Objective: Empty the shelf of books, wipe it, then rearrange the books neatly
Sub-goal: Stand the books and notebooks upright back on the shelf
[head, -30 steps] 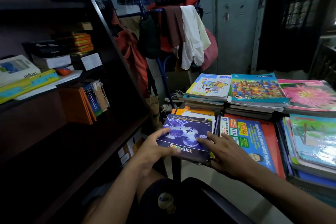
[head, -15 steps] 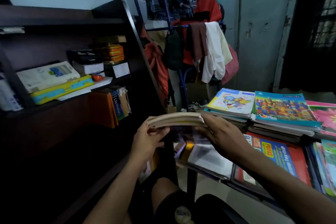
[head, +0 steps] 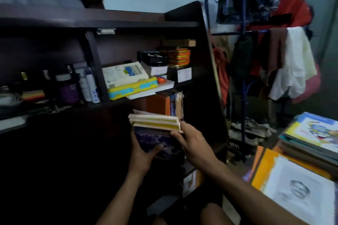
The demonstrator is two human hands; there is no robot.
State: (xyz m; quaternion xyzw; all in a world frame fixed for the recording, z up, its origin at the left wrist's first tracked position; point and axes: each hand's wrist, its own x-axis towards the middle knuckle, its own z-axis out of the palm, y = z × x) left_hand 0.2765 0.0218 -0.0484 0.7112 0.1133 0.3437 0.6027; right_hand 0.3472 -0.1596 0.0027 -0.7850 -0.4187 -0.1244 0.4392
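**shelfguy:** why hold the small stack of books (head: 155, 128) two-handed like that, right in front of the dictionary (head: 172, 105)?

**tidy_anna:** Looks to me like the putting-back stage. The left hand (head: 144, 153) cups the stack from underneath, thumb curled over the purple cover, and the right hand (head: 192, 142) clamps the edge nearest the dictionary, fingers wrapped round it. The page edges face up, so I'd guess they're going in upright, just beside the dictionary on the dark shelf (head: 210, 71).

**shelfguy:** and the rest?

**tidy_anna:** More books (head: 311, 139) sit piled well to the right of the dictionary, probably waiting their turn. The dictionary leans on the shelf's side panel, so it likely works as a bookend.
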